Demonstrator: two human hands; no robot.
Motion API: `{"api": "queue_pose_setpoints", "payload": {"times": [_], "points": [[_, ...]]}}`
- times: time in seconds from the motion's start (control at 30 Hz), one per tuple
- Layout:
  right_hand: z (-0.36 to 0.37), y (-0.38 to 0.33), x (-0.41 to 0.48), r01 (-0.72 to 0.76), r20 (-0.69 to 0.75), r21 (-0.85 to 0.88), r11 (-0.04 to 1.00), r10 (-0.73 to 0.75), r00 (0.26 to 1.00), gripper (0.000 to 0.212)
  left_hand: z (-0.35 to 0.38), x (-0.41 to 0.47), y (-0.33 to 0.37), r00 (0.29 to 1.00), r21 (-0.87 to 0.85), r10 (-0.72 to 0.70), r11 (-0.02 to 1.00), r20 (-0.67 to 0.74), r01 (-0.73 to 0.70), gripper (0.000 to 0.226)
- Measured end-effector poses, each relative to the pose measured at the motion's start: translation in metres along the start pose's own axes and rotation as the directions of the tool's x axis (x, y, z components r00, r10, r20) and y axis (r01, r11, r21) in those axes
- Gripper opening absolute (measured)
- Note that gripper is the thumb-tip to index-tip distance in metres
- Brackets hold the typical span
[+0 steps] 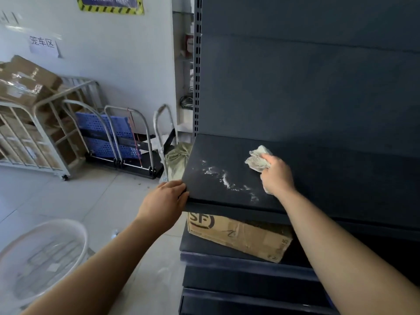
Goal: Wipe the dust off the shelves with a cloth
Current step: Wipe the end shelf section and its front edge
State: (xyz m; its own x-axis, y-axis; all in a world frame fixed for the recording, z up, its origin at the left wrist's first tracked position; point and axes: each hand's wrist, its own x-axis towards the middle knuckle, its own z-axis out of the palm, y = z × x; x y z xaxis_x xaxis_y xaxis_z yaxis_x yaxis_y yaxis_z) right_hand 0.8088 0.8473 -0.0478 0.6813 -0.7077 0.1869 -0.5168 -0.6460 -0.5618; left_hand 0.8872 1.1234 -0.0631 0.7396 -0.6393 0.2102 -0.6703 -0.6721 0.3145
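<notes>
A dark blue metal shelf (329,178) juts out at waist height from a tall dark shelving unit. White dust (225,179) lies in streaks near the shelf's front left part. My right hand (277,176) presses a crumpled pale cloth (258,159) flat on the shelf, just right of the dust. My left hand (166,201) grips the shelf's front left corner, fingers curled over the edge.
A cardboard box (241,237) marked SF sits on the lower shelf. A white plastic basin (43,253) stands on the tiled floor at lower left. Folded trolleys (122,137), a cage cart with boxes (34,123) and a greenish sack (177,160) line the wall.
</notes>
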Motion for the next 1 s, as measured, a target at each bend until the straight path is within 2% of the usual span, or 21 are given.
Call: {"api": "queue_pose_setpoints", "payload": {"times": [0.1,0.27,0.33,0.4,0.47,0.53,0.63,0.7,0.77,0.87,1.0], "points": [[-0.010,0.019,-0.018,0.000,-0.012,-0.201,0.980,-0.002,1.000,0.049,-0.002,-0.004,-0.003,0.999,0.010,0.027,1.000,0.019,-0.027,0.031],[0.014,-0.028,-0.049,0.066,0.034,-0.225,0.972,-0.060,0.998,0.045,-0.007,-0.013,-0.005,0.998,0.024,0.049,0.998,0.039,-0.050,0.033],[0.027,-0.053,-0.061,0.156,0.080,-0.170,0.973,-0.144,0.986,0.049,-0.009,-0.018,-0.004,0.997,0.033,0.055,0.998,0.047,-0.057,0.035],[0.035,-0.073,-0.070,0.182,0.156,-0.031,0.983,-0.175,0.972,0.053,-0.011,-0.023,-0.003,0.996,0.055,0.072,0.996,0.052,-0.074,0.036],[0.033,-0.082,-0.072,0.057,0.194,0.178,0.982,-0.092,0.977,0.055,-0.013,-0.028,-0.002,0.993,0.083,0.097,0.991,0.063,-0.102,0.036],[0.020,-0.071,-0.067,-0.040,0.106,0.253,0.967,0.014,0.994,0.058,-0.012,-0.032,-0.002,0.990,0.107,0.122,0.986,0.072,-0.130,0.035],[-0.006,-0.028,-0.060,-0.093,-0.058,0.056,0.994,0.096,0.994,0.057,-0.010,-0.036,-0.003,0.990,0.114,0.119,0.985,0.078,-0.128,0.037],[-0.012,-0.007,-0.063,-0.112,-0.056,-0.055,0.992,0.109,0.992,0.048,-0.009,-0.038,-0.002,0.991,0.116,0.115,0.986,0.073,-0.123,0.039],[-0.006,-0.005,-0.066,-0.081,0.007,-0.137,0.987,0.083,0.997,0.046,-0.009,-0.040,-0.001,0.992,0.126,0.117,0.984,0.057,-0.123,0.039],[0.008,-0.025,-0.069,-0.021,0.136,-0.218,0.976,0.051,0.989,0.055,-0.010,-0.042,0.002,0.993,0.156,0.107,0.981,0.047,-0.113,0.041],[0.029,-0.058,-0.064,0.100,0.270,-0.150,0.984,-0.056,0.961,0.058,-0.007,-0.045,0.007,0.997,0.175,0.063,0.982,0.036,-0.068,0.046]]}}
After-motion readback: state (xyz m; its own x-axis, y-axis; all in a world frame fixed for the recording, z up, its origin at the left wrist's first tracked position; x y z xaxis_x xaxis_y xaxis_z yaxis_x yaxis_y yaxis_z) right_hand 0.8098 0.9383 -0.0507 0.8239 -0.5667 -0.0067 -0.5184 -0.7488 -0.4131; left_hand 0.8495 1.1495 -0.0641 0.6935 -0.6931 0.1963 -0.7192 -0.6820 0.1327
